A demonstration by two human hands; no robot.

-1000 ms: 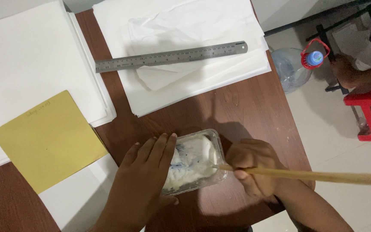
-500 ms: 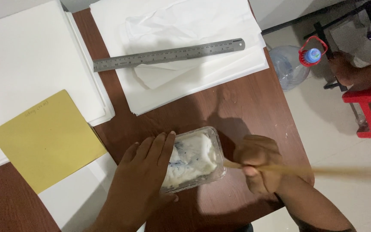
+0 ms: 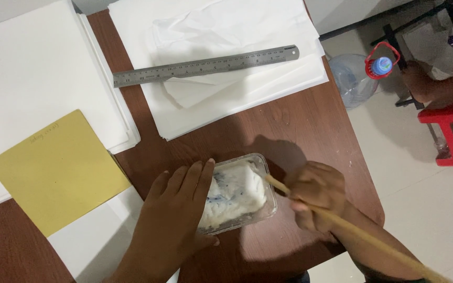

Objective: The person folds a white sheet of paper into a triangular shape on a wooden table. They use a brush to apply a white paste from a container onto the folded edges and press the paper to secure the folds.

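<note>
A clear plastic tub (image 3: 260,173) of white paste sits on the brown wooden table (image 3: 300,136) near its front edge. My left hand (image 3: 176,209) lies flat against the tub's left side, fingers together, steadying it. My right hand (image 3: 318,194) grips a long wooden stick (image 3: 373,241). The stick's tip pokes over the tub's right rim into the paste. The long end of the stick slants down to the lower right.
A steel ruler (image 3: 205,65) lies across a stack of white paper (image 3: 268,26) at the back. A yellow sheet (image 3: 58,167) rests on more white paper (image 3: 32,78) at left. On the floor to the right stand a water jug (image 3: 355,78) and a red stool (image 3: 449,128).
The stick has swung from nearly level to slanting down to the lower right. My right hand shifted slightly. The left hand and the tub stayed put.
</note>
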